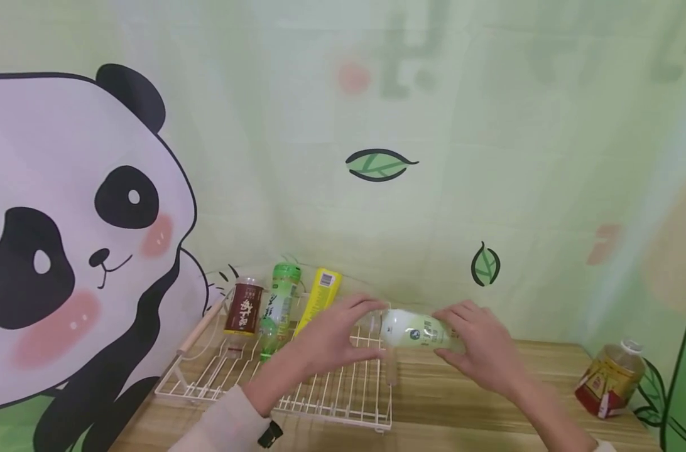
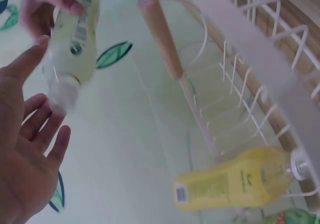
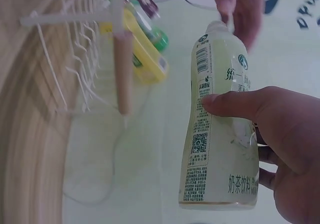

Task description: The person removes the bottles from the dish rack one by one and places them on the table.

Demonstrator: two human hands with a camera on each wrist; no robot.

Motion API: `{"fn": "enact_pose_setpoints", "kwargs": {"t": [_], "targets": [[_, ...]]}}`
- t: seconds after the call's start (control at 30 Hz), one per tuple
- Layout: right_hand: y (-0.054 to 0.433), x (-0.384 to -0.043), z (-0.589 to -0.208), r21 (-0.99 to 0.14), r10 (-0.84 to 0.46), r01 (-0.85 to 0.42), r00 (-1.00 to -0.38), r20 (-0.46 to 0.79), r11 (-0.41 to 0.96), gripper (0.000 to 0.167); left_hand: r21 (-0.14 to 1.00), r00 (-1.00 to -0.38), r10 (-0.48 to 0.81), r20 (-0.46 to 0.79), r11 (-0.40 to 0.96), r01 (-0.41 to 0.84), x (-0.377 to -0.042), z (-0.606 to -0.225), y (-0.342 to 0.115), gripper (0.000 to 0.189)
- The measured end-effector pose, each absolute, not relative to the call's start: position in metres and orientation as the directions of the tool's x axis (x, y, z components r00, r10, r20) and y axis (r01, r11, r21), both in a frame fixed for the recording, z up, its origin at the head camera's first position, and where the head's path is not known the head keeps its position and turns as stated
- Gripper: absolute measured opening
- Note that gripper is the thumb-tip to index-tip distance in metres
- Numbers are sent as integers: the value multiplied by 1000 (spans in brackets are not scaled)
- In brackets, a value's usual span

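My right hand [image 1: 479, 348] grips a pale green-white milk tea bottle [image 1: 413, 329] round its lower part, thumb on the label side. The bottle lies nearly level in the head view, cap end pointing left. My left hand [image 1: 337, 333] is at that end, thumb and fingers spread apart. In the left wrist view the whitish cap [image 2: 62, 91] is close to its fingertips. Below and left stands a white wire rack [image 1: 332, 419] with wooden handles. Leaning in it are a dark-red-labelled bottle [image 1: 244, 307], a green bottle [image 1: 281, 307] and a yellow bottle [image 1: 322, 294].
At the far right of the wooden table [image 1: 490, 402] stands a large jug [image 1: 610, 380] with a red and yellow label and white cap. A pale green cloth with a printed panda [image 1: 122, 251] hangs behind. The rack's right wooden handle [image 1: 391, 367] is just below the held bottle.
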State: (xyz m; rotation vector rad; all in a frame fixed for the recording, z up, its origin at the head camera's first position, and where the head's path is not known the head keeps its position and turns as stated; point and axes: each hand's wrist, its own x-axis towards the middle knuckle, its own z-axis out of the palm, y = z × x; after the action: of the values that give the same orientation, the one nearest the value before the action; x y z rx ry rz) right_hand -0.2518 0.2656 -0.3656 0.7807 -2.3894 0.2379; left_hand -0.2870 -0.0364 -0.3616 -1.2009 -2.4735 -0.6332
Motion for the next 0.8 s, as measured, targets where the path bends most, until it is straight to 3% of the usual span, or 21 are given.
{"fn": "enact_pose_setpoints", "kwargs": {"t": [0.13, 0.33, 0.57, 0.8], "targets": [[285, -254, -357, -53, -406, -567, -649, 644, 822, 62, 384, -706, 533, 467, 597, 705, -295, -360, -51, 78], [316, -253, -354, -135, -322, -550, -651, 687, 824, 61, 388, -773, 321, 548, 720, 575, -315, -374, -71, 75], [352, -252, -365, -389, -156, -474, -769, 620, 790, 61, 548, -878, 64, 474, 759, 351, -333, -397, -86, 81], [389, -250, -382, -571, 25, -298, -872, 488, 765, 66, 595, -943, 5, 332, 775, 214, -342, -425, -87, 94]]}}
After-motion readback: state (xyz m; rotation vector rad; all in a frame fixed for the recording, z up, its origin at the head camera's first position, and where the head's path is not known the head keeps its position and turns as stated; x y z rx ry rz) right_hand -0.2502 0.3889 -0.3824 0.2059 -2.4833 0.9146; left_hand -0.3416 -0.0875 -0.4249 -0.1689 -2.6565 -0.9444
